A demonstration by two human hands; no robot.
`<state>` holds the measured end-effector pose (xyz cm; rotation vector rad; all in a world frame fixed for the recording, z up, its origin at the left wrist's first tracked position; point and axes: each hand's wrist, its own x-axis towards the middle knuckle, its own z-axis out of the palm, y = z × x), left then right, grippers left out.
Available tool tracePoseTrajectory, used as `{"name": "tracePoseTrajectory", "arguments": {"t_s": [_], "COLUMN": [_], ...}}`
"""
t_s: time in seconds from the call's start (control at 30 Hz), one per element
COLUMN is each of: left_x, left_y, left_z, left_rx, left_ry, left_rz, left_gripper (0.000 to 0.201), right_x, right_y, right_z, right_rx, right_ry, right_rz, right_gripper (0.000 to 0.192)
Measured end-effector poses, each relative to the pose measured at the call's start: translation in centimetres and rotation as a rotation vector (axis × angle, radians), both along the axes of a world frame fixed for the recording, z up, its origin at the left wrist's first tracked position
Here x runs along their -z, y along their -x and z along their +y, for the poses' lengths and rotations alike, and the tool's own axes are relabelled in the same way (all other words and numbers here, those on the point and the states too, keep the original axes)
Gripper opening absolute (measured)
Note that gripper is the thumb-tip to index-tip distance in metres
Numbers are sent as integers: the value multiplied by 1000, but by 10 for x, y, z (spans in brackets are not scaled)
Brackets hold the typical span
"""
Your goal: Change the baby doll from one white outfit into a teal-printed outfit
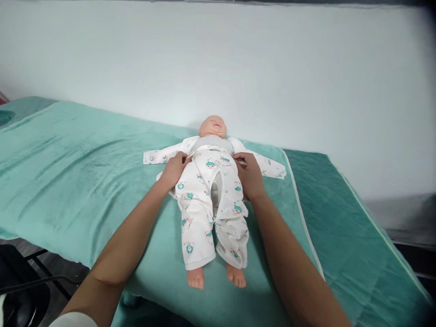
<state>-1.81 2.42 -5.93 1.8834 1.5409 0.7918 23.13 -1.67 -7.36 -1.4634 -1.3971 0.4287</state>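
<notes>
A baby doll [213, 126] lies on its back, head toward the wall and bare feet toward me. It wears printed white trousers [200, 200] with an open crotch, pulled up over its belly. A white printed top [269, 164] is spread out under it, both sleeves stretched sideways, leaving the grey chest bare. My left hand [175, 170] is closed on the trousers at the waist on the left side. On the opposite side my right hand [250, 175], fingers curled, grips the trousers near the waistband. Some fingertips are hidden by cloth.
A light green sheet [78, 168] covers the table, with a darker green cover [340, 218] on the right. A white wall [218, 59] rises directly behind. At the lower left are a black chair [23, 281] and a cable.
</notes>
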Motion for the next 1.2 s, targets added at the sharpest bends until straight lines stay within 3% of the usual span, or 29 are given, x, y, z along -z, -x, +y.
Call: {"name": "tracePoseTrajectory", "arguments": {"t_s": [0.07,0.17,0.3,0.43,0.53,0.63,0.7,0.77,0.83,0.9,0.97,1.07,1.2], "left_x": [0,0,-1,-3,-4,-5,-6,-7,-6,-4,-1,3,5], "left_y": [1,2,3,5,6,7,7,7,8,10,15,22,29], "left_z": [-4,-6,-6,-6,-7,-8,-9,-11,-12,-11,-9,-3,1], "left_rx": [5,0,22,70,79,93,107,124,114,26,-116,-249,-238], "left_ry": [42,68,66,43,67,100,113,118,83,-24,-175,-267,-116], "left_rz": [3,-42,-31,4,-22,-61,-73,-84,-102,-119,-91,45,193], "left_gripper": [30,34,41,45,49,49,45,44,44,43,37,30,28], "right_x": [8,15,14,7,2,0,0,1,2,5,8,14,18], "right_y": [-5,-14,-25,-41,-59,-70,-66,-54,-38,-25,-20,-33,-58], "right_z": [-8,-21,-33,-37,-43,-52,-56,-55,-51,-45,-40,-36,-36], "right_rx": [130,264,259,255,318,353,353,301,182,82,99,277,352], "right_ry": [-12,152,412,399,420,585,549,327,99,-25,-73,12,360], "right_rz": [-169,-273,-187,-112,-241,-491,-627,-661,-553,-399,-318,-292,-293], "right_gripper": [27,38,43,42,42,39,39,38,34,30,28,30,29]}}
